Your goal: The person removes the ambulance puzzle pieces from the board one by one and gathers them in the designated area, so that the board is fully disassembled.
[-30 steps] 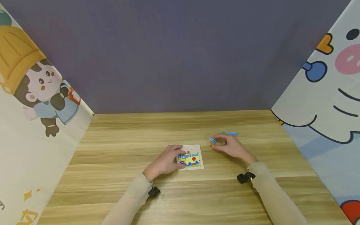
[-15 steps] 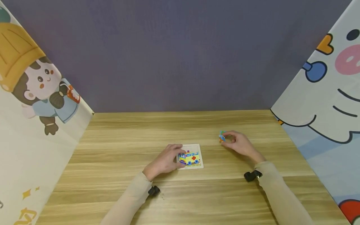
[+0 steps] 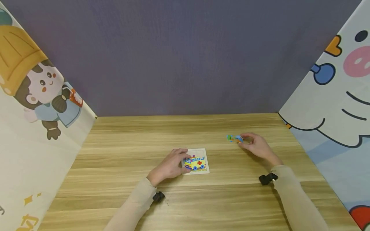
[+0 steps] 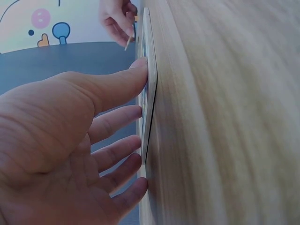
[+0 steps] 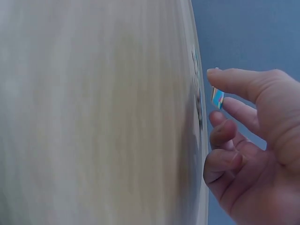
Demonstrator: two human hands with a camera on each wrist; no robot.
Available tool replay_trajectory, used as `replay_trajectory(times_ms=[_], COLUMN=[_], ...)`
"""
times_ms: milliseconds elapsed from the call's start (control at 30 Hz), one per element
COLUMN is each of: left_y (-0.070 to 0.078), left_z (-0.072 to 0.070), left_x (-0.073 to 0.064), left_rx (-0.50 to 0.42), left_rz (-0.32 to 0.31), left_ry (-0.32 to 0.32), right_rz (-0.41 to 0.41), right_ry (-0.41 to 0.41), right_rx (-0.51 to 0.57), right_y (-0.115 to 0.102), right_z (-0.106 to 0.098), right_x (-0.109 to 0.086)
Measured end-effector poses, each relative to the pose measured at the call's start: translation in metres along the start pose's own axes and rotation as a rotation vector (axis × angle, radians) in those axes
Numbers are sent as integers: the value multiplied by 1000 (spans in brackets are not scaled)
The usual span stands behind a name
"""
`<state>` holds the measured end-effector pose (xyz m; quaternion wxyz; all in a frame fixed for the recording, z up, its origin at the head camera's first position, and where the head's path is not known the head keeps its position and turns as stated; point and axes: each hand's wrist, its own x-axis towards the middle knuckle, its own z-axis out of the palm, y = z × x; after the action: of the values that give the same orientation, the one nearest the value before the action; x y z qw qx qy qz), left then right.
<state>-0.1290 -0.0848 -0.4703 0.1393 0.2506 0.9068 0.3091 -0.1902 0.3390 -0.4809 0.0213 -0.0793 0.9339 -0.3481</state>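
Note:
A small square puzzle board [image 3: 207,170] with a yellow ambulance picture lies on the wooden table. My left hand [image 3: 171,164] rests on its left side. In the left wrist view the thumb [image 4: 123,83] presses the board's face, and the other fingers are fairly straight along its edge and the table. My right hand [image 3: 258,146] is up and to the right of the board. Between thumb and index finger it pinches a small blue puzzle piece [image 5: 218,97], held just off the table. Beside it lie loose puzzle pieces [image 3: 229,138], green and blue, partly hidden by the held piece.
The wooden table [image 3: 124,141] ends at a dark grey-blue back panel [image 3: 185,57]. Cartoon-printed side panels, one at the left [image 3: 20,154] and one at the right [image 3: 321,102], stand at its edges. A black wrist camera [image 3: 268,178] sits on the right sleeve.
My right hand has moved to the right and slightly away with the pinched piece, bringing the green loose piece into clearer view. The left hand and the board have stayed put.

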Motion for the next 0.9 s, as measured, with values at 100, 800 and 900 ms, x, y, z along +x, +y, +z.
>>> replay_trajectory(times_ms=[100, 800, 900], left_y=[1, 0, -1], left_z=[0, 0, 0], left_x=[-1, -2, -1], left_rx=[1, 7, 6], left_rz=[4, 0, 0], left_ry=[-3, -5, -3], right_rz=[0, 40, 36], right_ry=[16, -37, -64], right_rx=[2, -45, -55], right_y=[6, 29, 31], right_z=[-4, -28, -29], right_x=[0, 5, 8])
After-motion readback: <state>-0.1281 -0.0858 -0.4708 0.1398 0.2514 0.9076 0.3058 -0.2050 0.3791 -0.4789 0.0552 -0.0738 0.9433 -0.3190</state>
